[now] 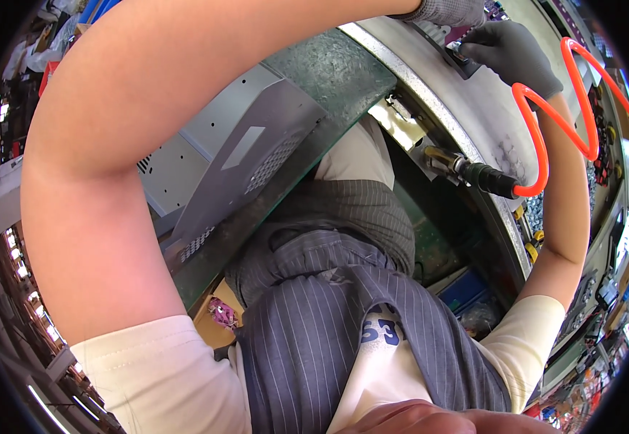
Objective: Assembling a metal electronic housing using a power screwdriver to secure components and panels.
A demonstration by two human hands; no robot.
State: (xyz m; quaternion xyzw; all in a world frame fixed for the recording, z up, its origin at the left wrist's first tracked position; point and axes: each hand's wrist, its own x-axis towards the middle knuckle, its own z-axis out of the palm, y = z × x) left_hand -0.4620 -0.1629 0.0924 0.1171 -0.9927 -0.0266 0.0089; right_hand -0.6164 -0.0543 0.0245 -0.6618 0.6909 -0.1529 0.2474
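My left hand point(448, 11), in a light grey glove, reaches to the top edge of the picture, where most of it is cut off. What its fingers hold is hidden. My right hand point(513, 54), in a dark grey glove, lies just right of it with fingers curled on a small dark flat part point(463, 64). The part rests on the curved pale bench top point(473, 116). Both bare forearms arch up from the lower corners around my striped apron.
An orange coiled air hose point(546, 130) loops beside my right forearm and ends in a black air tool point(477, 173) with a brass fitting. Grey perforated metal panels point(257, 152) lean under the green bench edge point(343, 72). A blue bin point(465, 289) and a cardboard box point(220, 315) sit below.
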